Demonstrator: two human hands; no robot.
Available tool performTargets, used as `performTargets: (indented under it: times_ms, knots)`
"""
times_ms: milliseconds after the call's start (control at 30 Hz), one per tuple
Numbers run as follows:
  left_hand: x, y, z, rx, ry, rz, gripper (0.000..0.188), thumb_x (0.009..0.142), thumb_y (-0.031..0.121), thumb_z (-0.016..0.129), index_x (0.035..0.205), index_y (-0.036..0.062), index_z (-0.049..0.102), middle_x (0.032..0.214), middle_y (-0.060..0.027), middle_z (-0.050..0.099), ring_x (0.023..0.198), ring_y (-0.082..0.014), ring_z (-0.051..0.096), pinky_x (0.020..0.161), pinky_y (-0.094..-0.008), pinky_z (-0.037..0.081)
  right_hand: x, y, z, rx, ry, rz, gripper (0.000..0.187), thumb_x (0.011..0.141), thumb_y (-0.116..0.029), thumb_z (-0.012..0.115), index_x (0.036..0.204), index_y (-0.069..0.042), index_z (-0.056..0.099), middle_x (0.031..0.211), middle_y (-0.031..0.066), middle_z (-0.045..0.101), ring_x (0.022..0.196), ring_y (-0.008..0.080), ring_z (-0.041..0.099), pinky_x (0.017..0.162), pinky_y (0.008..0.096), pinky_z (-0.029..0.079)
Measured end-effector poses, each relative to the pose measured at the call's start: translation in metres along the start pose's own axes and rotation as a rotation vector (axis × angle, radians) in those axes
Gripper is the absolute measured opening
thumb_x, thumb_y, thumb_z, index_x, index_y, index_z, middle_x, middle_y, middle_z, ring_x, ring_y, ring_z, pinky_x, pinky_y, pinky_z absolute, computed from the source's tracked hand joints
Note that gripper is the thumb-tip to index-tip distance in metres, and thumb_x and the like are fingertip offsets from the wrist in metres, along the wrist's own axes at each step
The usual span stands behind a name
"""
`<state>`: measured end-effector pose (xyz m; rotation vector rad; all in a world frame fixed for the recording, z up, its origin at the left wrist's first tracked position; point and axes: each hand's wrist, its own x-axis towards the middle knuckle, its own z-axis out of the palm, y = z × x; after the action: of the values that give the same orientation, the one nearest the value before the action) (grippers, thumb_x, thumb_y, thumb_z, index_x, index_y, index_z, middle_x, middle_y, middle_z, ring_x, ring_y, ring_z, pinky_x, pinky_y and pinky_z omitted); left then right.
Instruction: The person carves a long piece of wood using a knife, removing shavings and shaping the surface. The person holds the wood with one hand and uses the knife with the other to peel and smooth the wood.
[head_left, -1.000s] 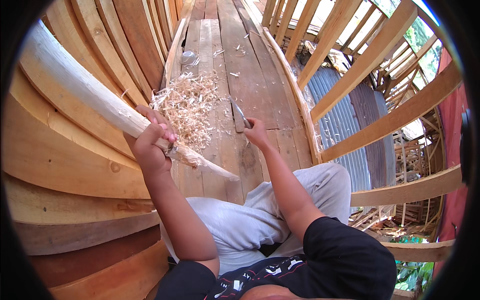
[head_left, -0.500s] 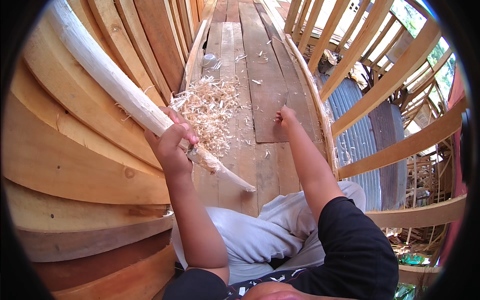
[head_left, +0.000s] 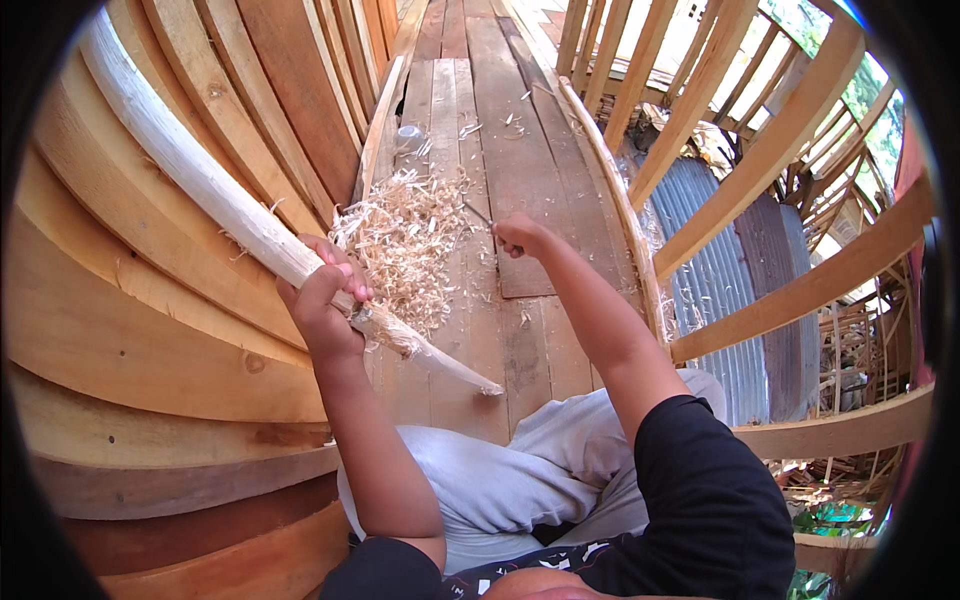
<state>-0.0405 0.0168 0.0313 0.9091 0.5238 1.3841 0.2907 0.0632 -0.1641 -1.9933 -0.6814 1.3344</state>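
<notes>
My left hand point(head_left: 325, 300) is wrapped round a long, pale, peeled wooden pole point(head_left: 190, 150). It grips the pole near its lower end, which tapers to a whittled tip above the floorboards. The rest of the pole slants up to the far left along the wooden wall. My right hand point(head_left: 520, 236) is closed on a knife point(head_left: 479, 213), its thin dark blade pointing left toward the shavings. The handle is hidden inside my fingers. The knife and the pole are apart. A heap of curly wood shavings point(head_left: 400, 240) lies on the floor just beyond my left hand.
A plank wall point(head_left: 160, 330) curves along my left side. Slatted wooden railing point(head_left: 690, 140) runs along the right, with corrugated metal sheeting point(head_left: 705, 270) beyond it. A small clear cup point(head_left: 408, 138) rests past the shavings on the plank floor point(head_left: 520, 170).
My right hand has swung left with the knife, whose blade now points left instead of away from me. My left hand still grips the pole.
</notes>
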Motion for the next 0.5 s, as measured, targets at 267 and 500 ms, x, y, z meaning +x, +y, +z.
performTargets:
  times_ms: [267,500]
  knots:
    - [-0.024,0.010,0.023,-0.052,-0.092,0.046,0.015,0.066,-0.003,0.051,0.078,0.0044,0.047,0.060,-0.0047,0.045,0.045,-0.0146,0.047,0.046,-0.0292,0.044,-0.185,0.031,-0.014,-0.221,-0.060,-0.228,0.044,0.078,-0.038,0.078,0.062,-0.008,0.050,0.058,-0.0013,0.044,0.046,0.0106,0.040,0.041,0.0283,0.029]
    - [-0.053,-0.003,0.066,-0.177,-0.241,0.137,0.024,0.068,-0.007,0.055,0.083,0.0069,0.043,0.065,-0.0052,0.048,0.055,-0.0151,0.051,0.059,-0.0299,0.047,-0.241,0.079,0.002,-0.213,0.254,-0.770,0.042,0.068,-0.031,0.087,0.072,-0.003,0.057,0.064,-0.0019,0.051,0.058,0.0109,0.047,0.056,0.0276,0.043]
